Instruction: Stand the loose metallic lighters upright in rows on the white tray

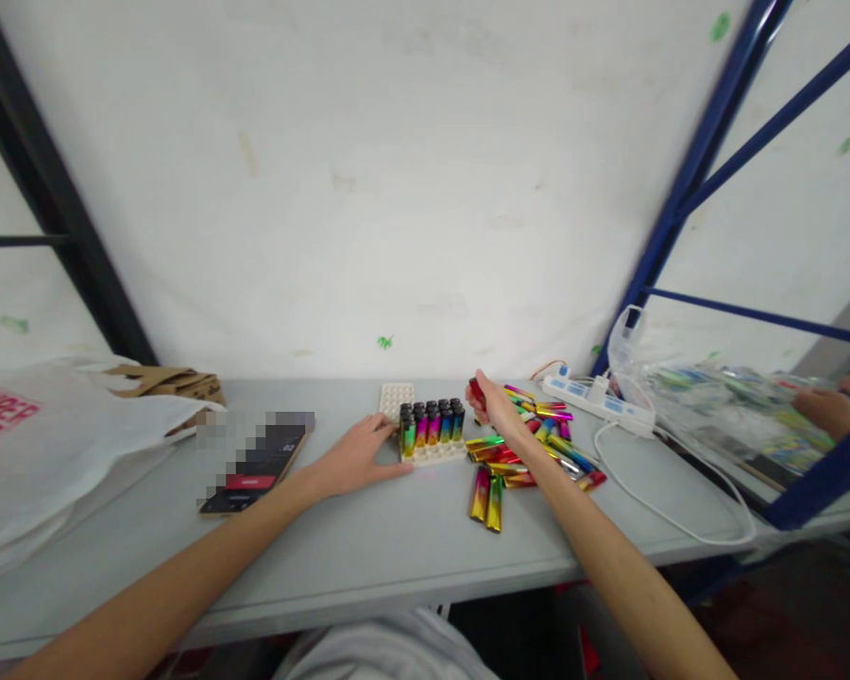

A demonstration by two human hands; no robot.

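Note:
Several metallic-coloured lighters (433, 427) with black tops stand upright in rows in a white tray with holes (435, 455). My left hand (358, 457) grips the tray's left end, thumb at the front corner and fingers toward the back. Just right of the tray, my right hand (494, 401) is closed on a red lighter (476, 388), raised a little above the table; its lower part is hidden by the fingers. A loose pile of shiny lighters (517, 453) lies under and around my right forearm, with two lighters (486, 501) lying nearer the front edge.
Behind the tray lies another white holed piece (397, 395). A phone (262, 465), partly pixelated, and a white plastic bag (63, 453) are at left. At right are a power strip (599, 401) with a looping white cable, a blue rack post (680, 189) and another person's hands (828, 411).

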